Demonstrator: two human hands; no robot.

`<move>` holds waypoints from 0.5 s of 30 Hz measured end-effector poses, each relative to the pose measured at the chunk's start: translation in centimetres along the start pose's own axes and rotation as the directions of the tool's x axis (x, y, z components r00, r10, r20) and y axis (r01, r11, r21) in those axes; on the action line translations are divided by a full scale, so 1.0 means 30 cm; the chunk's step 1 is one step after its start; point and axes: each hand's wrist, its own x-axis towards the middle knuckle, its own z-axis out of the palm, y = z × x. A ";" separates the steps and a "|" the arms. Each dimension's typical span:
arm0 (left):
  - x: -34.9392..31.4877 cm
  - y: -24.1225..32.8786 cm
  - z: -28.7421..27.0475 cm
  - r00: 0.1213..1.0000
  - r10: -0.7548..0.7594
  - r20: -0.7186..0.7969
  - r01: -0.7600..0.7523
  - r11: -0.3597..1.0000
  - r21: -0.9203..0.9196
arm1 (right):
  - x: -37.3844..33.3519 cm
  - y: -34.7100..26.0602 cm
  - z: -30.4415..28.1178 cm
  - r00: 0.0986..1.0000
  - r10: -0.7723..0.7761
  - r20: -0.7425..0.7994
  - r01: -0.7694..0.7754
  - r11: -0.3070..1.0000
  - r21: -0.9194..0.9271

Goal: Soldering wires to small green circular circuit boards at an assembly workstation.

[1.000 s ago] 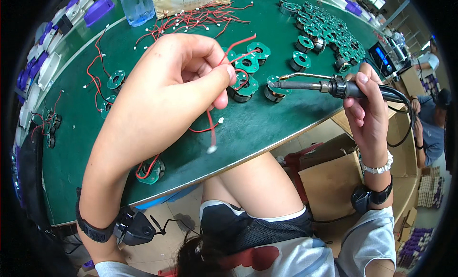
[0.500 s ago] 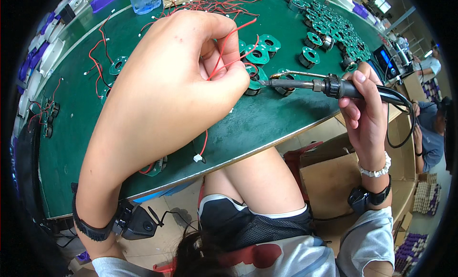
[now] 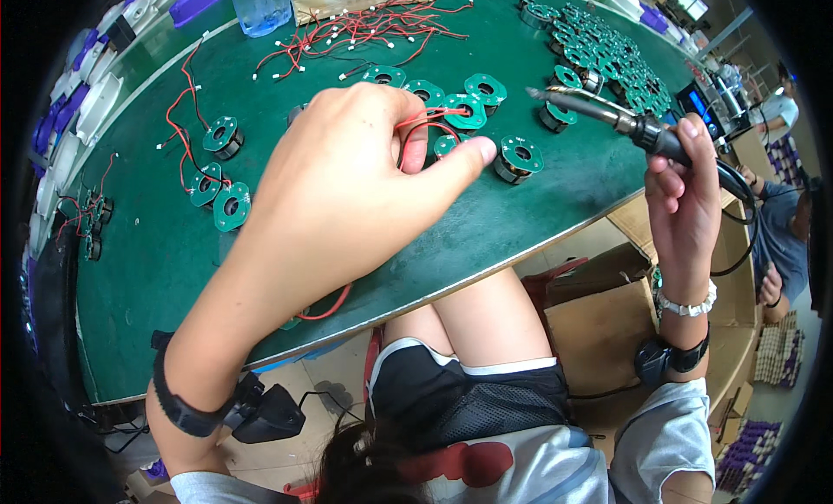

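My left hand (image 3: 356, 179) hovers over a cluster of round green circuit boards with dark coils. Its thumb is stretched away from the bent index finger. Red wires (image 3: 427, 120) lead from one circuit board (image 3: 473, 112) toward the fingers, and another board (image 3: 444, 147) is partly hidden between thumb and finger. Just beyond the thumb tip stands a single board without wires (image 3: 521, 155). In my right hand (image 3: 681, 179) is a soldering iron (image 3: 649, 133), its tip raised and pointing left above the boards.
Loose red wires (image 3: 373, 29) with white connectors lie at the back, near a water-filled container (image 3: 262, 8). Many boards (image 3: 599, 49) crowd the far right. Wired boards (image 3: 231, 206) stand on the left. A soldering station (image 3: 697, 105) and a cardboard box (image 3: 603, 330) are at the right.
The soldering iron has lifted away from the board and moved up and right. My left hand has shifted down and right, and its thumb has parted from the red wire it pinched.
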 end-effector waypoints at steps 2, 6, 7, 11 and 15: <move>-0.002 -0.015 0.033 0.999 0.038 -0.036 -0.037 0.999 0.008 | 0.011 -0.013 -0.032 1.000 -0.015 -0.001 0.015 0.999 0.033; 0.016 -0.019 0.048 0.998 0.015 -0.066 -0.022 0.994 -0.109 | 0.026 -0.042 -0.062 0.997 -0.066 -0.028 0.068 0.994 0.082; 0.022 -0.016 0.043 0.999 -0.003 -0.043 -0.001 0.994 -0.109 | 0.027 -0.046 -0.064 0.997 -0.071 -0.034 0.074 0.994 0.085; 0.021 0.012 0.048 0.995 0.076 -0.067 -0.075 0.997 0.023 | 0.034 -0.068 -0.078 0.996 -0.084 -0.028 0.087 0.986 0.141; 0.048 0.024 0.070 0.996 -0.023 -0.087 0.029 0.997 0.069 | 0.042 -0.083 -0.095 0.995 -0.098 -0.017 0.099 0.981 0.165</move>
